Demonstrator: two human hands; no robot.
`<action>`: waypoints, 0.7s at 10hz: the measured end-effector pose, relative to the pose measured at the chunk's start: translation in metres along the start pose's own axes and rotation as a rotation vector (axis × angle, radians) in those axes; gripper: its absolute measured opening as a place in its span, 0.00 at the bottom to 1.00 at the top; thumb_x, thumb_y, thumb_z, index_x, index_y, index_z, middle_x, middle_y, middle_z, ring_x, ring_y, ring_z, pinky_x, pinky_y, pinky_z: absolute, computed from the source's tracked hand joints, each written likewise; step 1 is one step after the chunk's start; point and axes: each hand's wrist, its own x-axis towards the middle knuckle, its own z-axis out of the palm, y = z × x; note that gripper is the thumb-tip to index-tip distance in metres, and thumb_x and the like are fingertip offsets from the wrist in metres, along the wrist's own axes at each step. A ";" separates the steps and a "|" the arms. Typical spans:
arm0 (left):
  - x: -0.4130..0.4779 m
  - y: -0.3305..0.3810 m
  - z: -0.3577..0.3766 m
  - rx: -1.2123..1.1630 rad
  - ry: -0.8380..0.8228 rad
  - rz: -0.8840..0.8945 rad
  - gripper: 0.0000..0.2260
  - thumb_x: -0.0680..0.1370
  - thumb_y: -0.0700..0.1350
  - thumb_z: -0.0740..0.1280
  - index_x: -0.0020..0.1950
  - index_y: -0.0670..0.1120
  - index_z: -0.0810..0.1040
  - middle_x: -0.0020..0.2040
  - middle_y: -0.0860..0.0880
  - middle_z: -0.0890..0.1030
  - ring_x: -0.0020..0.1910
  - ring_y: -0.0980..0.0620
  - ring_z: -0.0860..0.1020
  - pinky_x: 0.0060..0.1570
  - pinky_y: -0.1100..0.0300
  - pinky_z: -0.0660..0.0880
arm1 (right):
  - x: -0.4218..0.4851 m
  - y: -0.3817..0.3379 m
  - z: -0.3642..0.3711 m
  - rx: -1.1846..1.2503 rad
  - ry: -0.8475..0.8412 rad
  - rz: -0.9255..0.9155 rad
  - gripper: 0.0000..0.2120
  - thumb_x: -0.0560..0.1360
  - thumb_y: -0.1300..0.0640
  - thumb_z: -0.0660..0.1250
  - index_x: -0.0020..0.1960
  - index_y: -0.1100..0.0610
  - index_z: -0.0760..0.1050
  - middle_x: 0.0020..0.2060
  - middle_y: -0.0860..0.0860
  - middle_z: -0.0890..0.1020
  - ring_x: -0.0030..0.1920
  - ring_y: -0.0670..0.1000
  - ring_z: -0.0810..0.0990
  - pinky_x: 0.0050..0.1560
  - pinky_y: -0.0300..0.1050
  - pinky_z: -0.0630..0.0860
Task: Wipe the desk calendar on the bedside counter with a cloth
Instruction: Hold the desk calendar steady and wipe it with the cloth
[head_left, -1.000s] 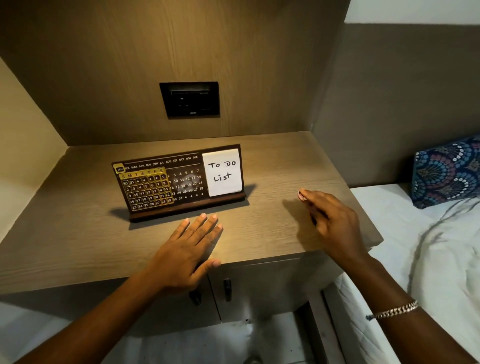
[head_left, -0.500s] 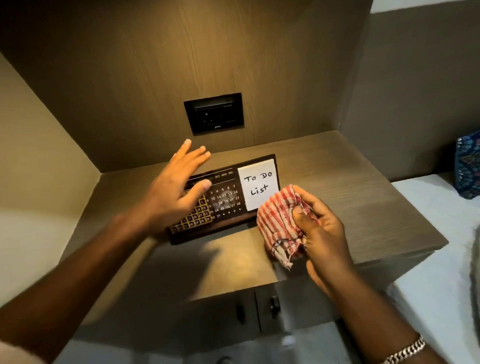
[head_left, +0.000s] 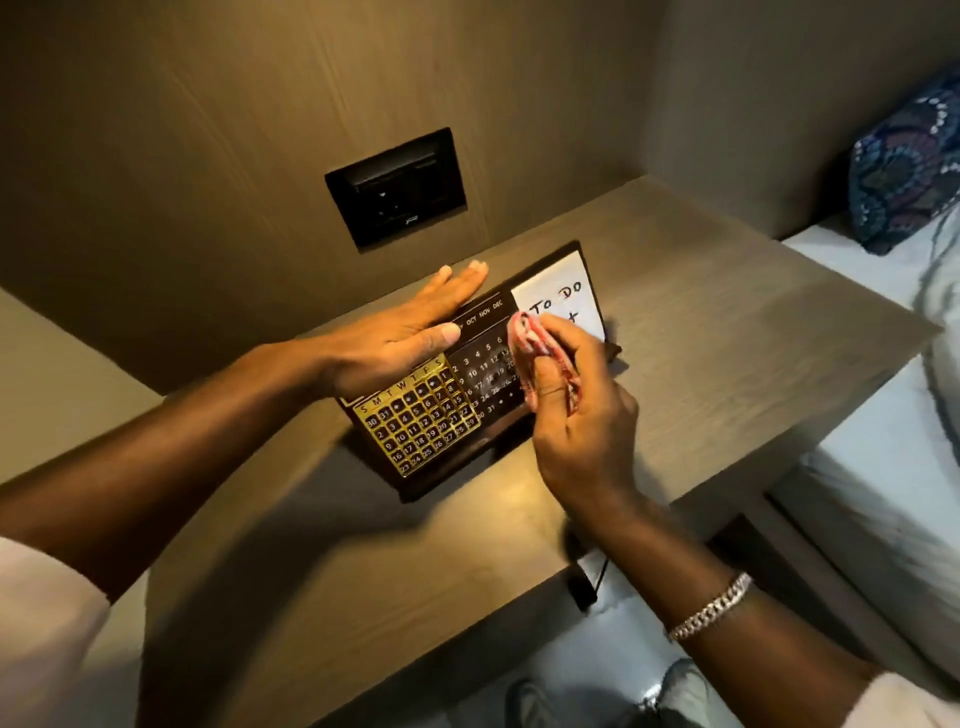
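The desk calendar (head_left: 457, 395) stands tilted on the wood-grain table (head_left: 727, 332), right between the two hands: the left hand (head_left: 395, 338) lies flat and spread along its top edge, fingers straight, gripping nothing. The right hand (head_left: 576, 415) is bunched tight around a red-and-white checked cloth (head_left: 540, 353), pressing it to the dark number grid just beside the white note card (head_left: 563, 299) (marked "To Do"). A gold grid frame (head_left: 415, 421) covers the calendar's left part.

Wooden bedside counter (head_left: 727, 332) bearing a desk calendar (head_left: 441, 415)
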 end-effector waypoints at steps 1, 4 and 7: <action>0.003 -0.011 0.003 0.027 -0.003 0.075 0.28 0.77 0.63 0.52 0.75 0.69 0.47 0.80 0.61 0.47 0.79 0.60 0.45 0.77 0.51 0.47 | -0.019 0.008 0.023 -0.126 -0.049 0.029 0.20 0.80 0.54 0.62 0.71 0.57 0.69 0.68 0.54 0.76 0.71 0.51 0.70 0.67 0.54 0.72; 0.007 -0.016 -0.002 0.194 -0.041 0.270 0.32 0.77 0.64 0.51 0.77 0.61 0.41 0.80 0.59 0.39 0.78 0.59 0.36 0.76 0.48 0.41 | -0.033 0.011 0.033 -0.380 -0.128 -0.007 0.27 0.76 0.59 0.65 0.74 0.59 0.65 0.76 0.59 0.62 0.79 0.57 0.51 0.76 0.58 0.56; -0.003 0.000 -0.006 0.255 -0.115 0.251 0.42 0.72 0.74 0.46 0.79 0.53 0.39 0.80 0.54 0.35 0.77 0.59 0.33 0.77 0.52 0.40 | -0.047 0.002 0.036 -0.464 -0.226 -0.012 0.28 0.75 0.52 0.61 0.75 0.58 0.65 0.73 0.60 0.69 0.76 0.60 0.60 0.72 0.55 0.61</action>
